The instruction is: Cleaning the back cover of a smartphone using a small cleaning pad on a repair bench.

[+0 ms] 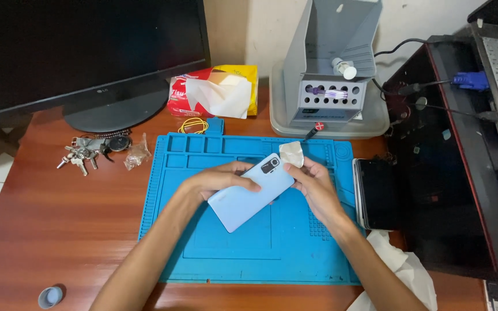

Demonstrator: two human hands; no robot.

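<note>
Pale-blue phone (pixel 250 193) back-up in left hand (pixel 217 181) closed grip; right hand (pixel 312 184) pinches cloth (pixel 291 154) at camera end.

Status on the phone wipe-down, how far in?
Done: nothing certain; the pale blue phone lies back-up, its back cover in place. In hand: left hand grips the phone over the blue repair mat, right hand presses a small white wipe near its camera end. Left: most of the back looks unwiped.

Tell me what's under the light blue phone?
A blue work mat lies under the light blue phone, which the left hand and right hand hold above it. The phone's screen side faces down, hidden.
</note>
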